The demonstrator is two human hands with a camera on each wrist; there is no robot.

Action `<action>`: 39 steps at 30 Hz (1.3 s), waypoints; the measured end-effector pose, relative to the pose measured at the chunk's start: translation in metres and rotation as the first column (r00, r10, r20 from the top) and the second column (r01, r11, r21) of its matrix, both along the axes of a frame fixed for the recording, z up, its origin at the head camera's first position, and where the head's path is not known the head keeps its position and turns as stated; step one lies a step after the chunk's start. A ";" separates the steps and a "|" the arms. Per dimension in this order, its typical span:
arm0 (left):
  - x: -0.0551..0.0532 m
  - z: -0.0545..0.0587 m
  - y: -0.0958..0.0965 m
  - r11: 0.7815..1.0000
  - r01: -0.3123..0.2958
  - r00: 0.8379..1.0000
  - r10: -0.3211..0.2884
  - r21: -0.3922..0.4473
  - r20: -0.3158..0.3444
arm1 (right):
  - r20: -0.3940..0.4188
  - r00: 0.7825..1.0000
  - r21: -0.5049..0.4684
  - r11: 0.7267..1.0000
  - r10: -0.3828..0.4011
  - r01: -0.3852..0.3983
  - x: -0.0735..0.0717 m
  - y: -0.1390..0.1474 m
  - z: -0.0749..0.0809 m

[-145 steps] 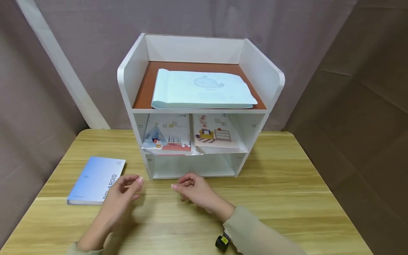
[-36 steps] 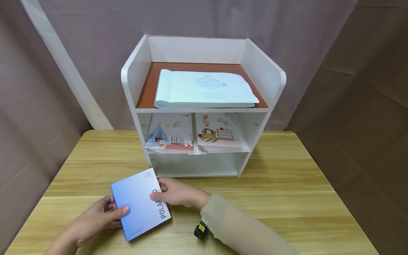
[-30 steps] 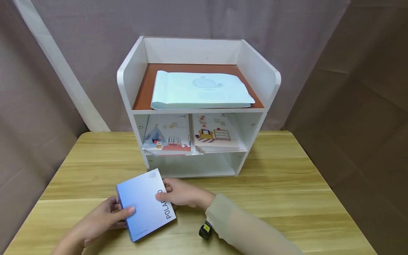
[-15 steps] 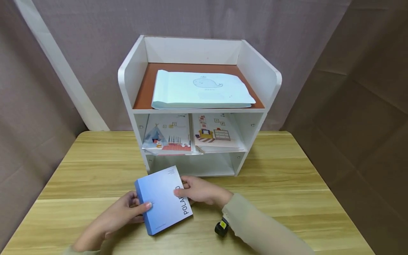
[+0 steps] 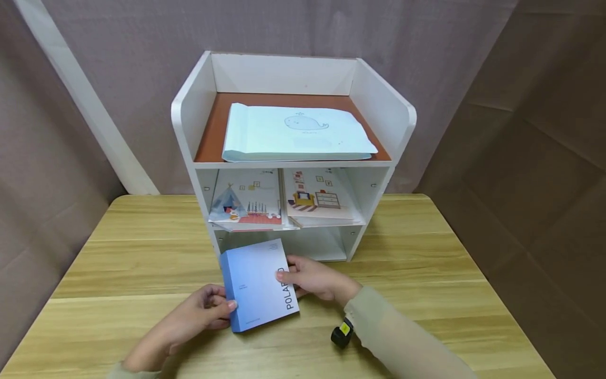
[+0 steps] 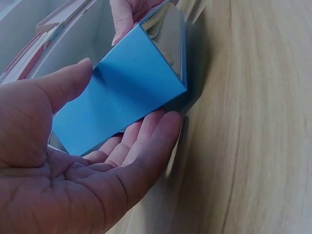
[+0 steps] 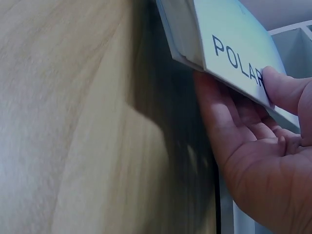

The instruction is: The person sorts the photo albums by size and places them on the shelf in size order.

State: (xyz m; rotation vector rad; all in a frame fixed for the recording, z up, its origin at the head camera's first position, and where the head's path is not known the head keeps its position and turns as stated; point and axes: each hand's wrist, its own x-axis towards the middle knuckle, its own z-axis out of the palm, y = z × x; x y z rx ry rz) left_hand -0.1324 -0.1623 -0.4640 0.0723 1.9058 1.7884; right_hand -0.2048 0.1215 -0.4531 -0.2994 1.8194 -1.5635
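Both hands hold a blue-and-white photo album (image 5: 258,287) with POLAROID lettering, tilted in front of the white shelf unit's low compartment. My left hand (image 5: 196,316) grips the blue spine side, thumb on top and fingers beneath; the left wrist view shows the broad blue spine (image 6: 117,92) between them. On the opposite side, my right hand (image 5: 319,280) pinches the edge, its thumb over the lettering. In the right wrist view its fingers (image 7: 222,117) reach under the album, which is raised over the table and casts a shadow.
The white shelf unit (image 5: 374,189) stands at the table's back. A pale booklet with a whale drawing (image 5: 303,131) lies on its brown top. Illustrated books (image 5: 322,200) fill the middle shelf. Curtains (image 5: 521,184) surround the wooden table (image 5: 416,273). A small black device (image 5: 342,334) hangs at the right sleeve.
The album, first lying at the table's left, is now held in both hands. Over the last second it has moved right and toward the shelf unit, its spine turning more into view.
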 end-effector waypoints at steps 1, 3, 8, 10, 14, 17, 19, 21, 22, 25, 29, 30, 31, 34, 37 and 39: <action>0.000 0.000 0.001 1.000 0.000 1.000 0.000 0.002 0.000 | 0.003 1.000 0.002 1.000 0.001 -0.001 0.000 0.001 0.000; 0.000 -0.001 0.004 1.000 -0.001 1.000 0.001 0.002 0.001 | 0.004 1.000 0.007 1.000 -0.002 0.002 -0.001 0.004 0.000; -0.001 -0.003 0.011 1.000 -0.005 1.000 0.005 -0.013 -0.009 | 0.000 0.999 0.009 0.999 -0.043 0.043 -0.004 0.008 0.000; -0.002 -0.003 0.014 1.000 -0.015 1.000 0.015 -0.020 -0.020 | 0.002 0.998 0.002 0.998 -0.063 0.063 -0.005 0.008 0.001; -0.005 -0.005 0.021 0.999 -0.054 0.998 0.054 -0.005 -0.034 | 0.018 0.994 -0.016 0.994 -0.110 0.110 -0.005 0.005 0.002; -0.007 -0.007 0.026 0.994 -0.104 0.994 0.105 0.043 -0.025 | 0.038 0.988 -0.027 0.988 -0.152 0.153 -0.007 0.002 0.000; -0.007 -0.008 0.029 0.985 -0.145 0.989 0.146 0.090 -0.010 | 0.048 0.982 -0.029 0.983 -0.182 0.184 -0.008 -0.001 -0.003; -0.008 -0.009 0.031 0.972 -0.197 0.980 0.198 0.127 0.005 | 0.051 0.978 -0.031 0.978 -0.203 0.205 -0.010 -0.004 -0.005; -0.008 -0.008 0.032 0.963 -0.223 0.975 0.223 0.151 0.019 | 0.049 0.976 -0.030 0.976 -0.213 0.214 -0.010 -0.005 -0.005; -0.009 -0.009 0.033 0.940 -0.271 0.963 0.264 0.207 0.061 | 0.035 0.973 -0.017 0.974 -0.227 0.228 -0.011 -0.009 -0.007; -0.010 -0.009 0.033 0.924 -0.287 0.957 0.265 0.255 0.117 | 0.028 0.972 0.004 0.972 -0.233 0.233 -0.009 -0.012 -0.006; -0.010 -0.009 0.033 0.921 -0.289 0.956 0.265 0.261 0.125 | 0.029 0.972 0.010 0.972 -0.235 0.235 -0.009 -0.012 -0.006; -0.010 -0.009 0.033 0.919 -0.293 0.955 0.267 0.265 0.128 | 0.033 0.971 0.012 0.972 -0.235 0.234 -0.008 -0.012 -0.005; -0.011 -0.010 0.033 0.906 -0.316 0.948 0.289 0.283 0.135 | 0.064 0.974 0.013 0.976 -0.219 0.219 -0.007 -0.011 -0.005; -0.012 -0.011 0.033 0.890 -0.345 0.939 0.320 0.300 0.129 | 0.118 0.977 -0.010 0.983 -0.179 0.182 -0.004 -0.009 -0.006; -0.013 -0.012 0.034 0.882 -0.358 0.934 0.336 0.306 0.123 | 0.153 0.978 -0.028 0.989 -0.140 0.146 -0.002 -0.007 -0.007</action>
